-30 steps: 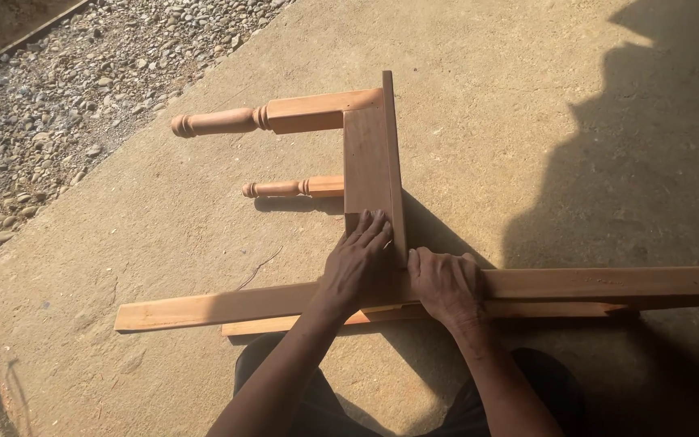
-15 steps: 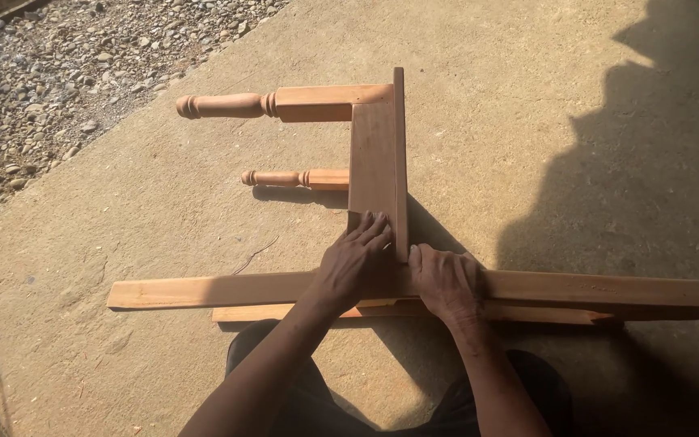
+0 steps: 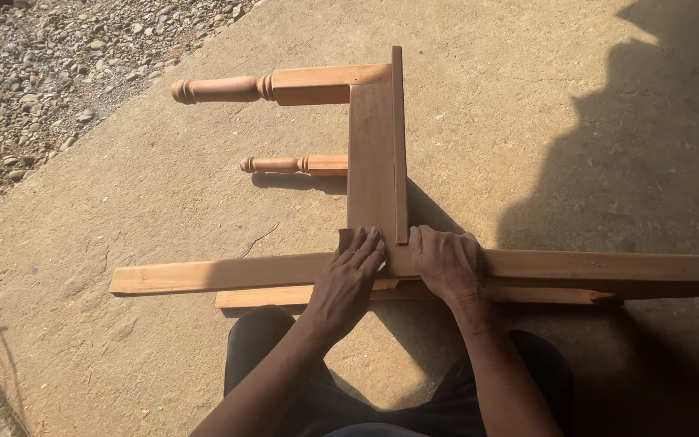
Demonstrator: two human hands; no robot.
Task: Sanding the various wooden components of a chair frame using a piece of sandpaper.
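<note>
Head view showed me a sunlit concrete floor (image 3: 163,202) outdoors, with a gravel strip (image 3: 50,57) at the upper left. Across it a long wooden plank (image 3: 608,265) lay left to right, a shorter plank (image 3: 269,296) just beneath it. A wooden frame panel (image 3: 374,154) stood on the plank, its long axis running away from me, two turned legs (image 3: 220,87) pointing left. My left hand (image 3: 349,279) and right hand (image 3: 446,263) pressed flat, fingers together, at the joint, gripping nothing.
</note>
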